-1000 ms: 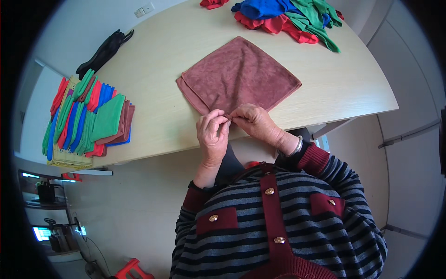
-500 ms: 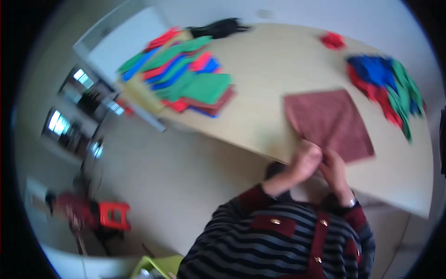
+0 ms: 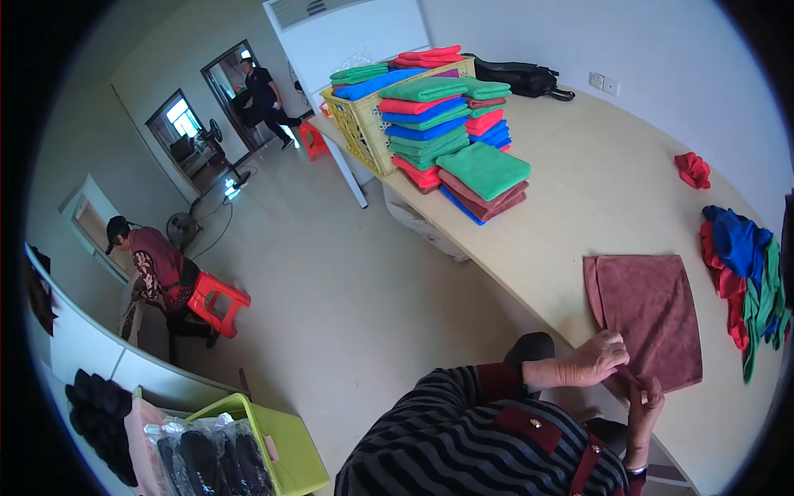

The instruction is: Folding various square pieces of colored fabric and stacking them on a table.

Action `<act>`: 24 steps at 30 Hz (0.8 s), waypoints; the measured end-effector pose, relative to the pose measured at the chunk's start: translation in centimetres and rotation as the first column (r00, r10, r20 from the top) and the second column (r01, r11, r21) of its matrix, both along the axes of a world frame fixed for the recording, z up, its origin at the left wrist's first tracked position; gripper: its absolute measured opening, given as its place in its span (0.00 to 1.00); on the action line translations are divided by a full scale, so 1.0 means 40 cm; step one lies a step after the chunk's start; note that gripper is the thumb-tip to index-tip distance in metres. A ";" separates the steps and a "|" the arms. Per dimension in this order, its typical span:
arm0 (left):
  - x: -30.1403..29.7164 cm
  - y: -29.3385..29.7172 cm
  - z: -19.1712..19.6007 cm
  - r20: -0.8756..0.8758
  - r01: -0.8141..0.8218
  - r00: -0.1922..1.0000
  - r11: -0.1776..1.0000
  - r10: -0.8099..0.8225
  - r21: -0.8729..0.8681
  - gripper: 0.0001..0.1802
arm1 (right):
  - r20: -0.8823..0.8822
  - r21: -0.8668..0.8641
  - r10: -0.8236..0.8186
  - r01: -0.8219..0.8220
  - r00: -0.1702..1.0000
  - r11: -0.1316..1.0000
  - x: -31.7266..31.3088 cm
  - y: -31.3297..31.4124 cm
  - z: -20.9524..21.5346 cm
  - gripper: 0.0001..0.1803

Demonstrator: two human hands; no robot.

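A brown towel lies flat at the near right part of the table, with a folded layer showing along its left edge. My left hand pinches the towel's near edge. Close beside it, my right hand grips the same edge, and a short stretch of raised cloth runs between the two sets of fingers. Right of the towel is a loose heap of blue, red and green cloths. Farther back lies one crumpled red cloth.
Folded towels in several colours are stacked by a yellow plastic crate on the table. Behind lies a black bag. A lime bin stands lower left. One person sits; another is at the doorway.
My view has swung left, bringing the room into sight and shifting the towel and hands toward the lower right. My fingers, earlier close together, are now slightly apart on the towel's edge.
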State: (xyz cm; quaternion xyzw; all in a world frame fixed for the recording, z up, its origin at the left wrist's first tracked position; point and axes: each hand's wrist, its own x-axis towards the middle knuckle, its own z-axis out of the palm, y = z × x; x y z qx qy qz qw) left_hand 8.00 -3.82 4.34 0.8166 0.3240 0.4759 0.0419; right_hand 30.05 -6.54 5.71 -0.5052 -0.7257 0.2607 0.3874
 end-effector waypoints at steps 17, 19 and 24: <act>-0.237 0.046 -0.038 -0.123 -0.179 0.977 0.983 0.173 -0.045 0.04 | 0.069 0.094 -0.283 0.276 0.957 0.956 0.163 -0.124 0.018 0.07; -0.281 0.071 -0.027 -0.108 -0.315 0.946 0.945 0.306 -0.083 0.03 | 0.057 0.093 -0.330 0.324 0.942 0.942 0.158 -0.124 0.014 0.07; -0.234 0.139 -0.029 -0.014 -0.428 0.899 0.875 0.437 -0.227 0.07 | 0.032 0.062 -0.345 0.342 0.938 0.937 0.178 -0.155 0.006 0.08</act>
